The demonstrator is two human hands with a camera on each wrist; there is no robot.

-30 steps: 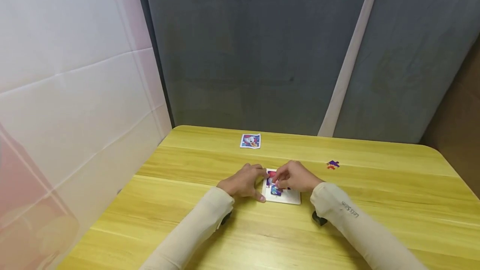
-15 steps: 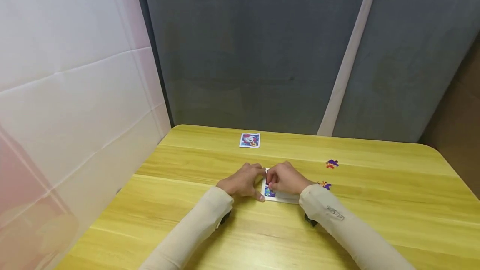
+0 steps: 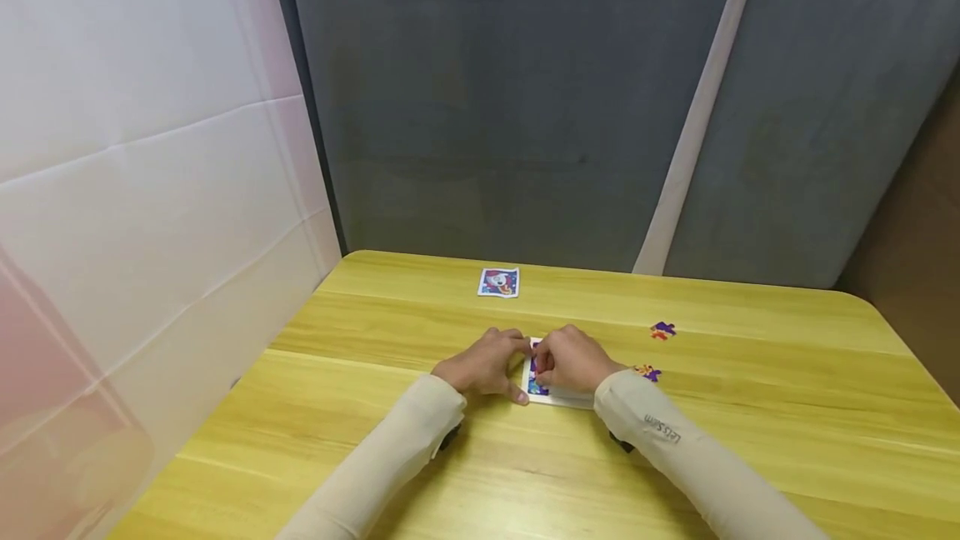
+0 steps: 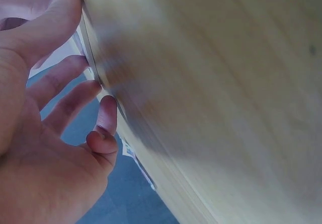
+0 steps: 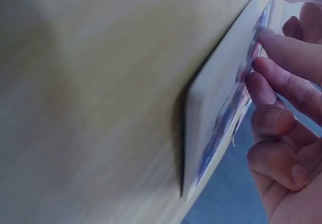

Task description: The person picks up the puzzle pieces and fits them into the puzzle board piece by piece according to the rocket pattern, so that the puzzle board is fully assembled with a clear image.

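The white puzzle tray lay flat on the yellow counter, near the person's edge, w/ both hands meeting over its left part. The left hand rested at the tray's left edge, fingers fairly straight and the thumb by the near-left corner, bracing it rather than gripping. The right hand was over the tray, fingertips pressing down on coloured pieces seated inside; whether it pinched a piece or only pressed, can't tell.

Risks, as I judge them: pressing a piece that wasn't lined up could bend a tab or pop a neighbour out. If the left hand eased off, the tray might skid left. Two loose pieces lay right of the tray; the nearer sat just beside the right sleeve, which could sweep it away. A picture card lay beyond the tray, well apart.
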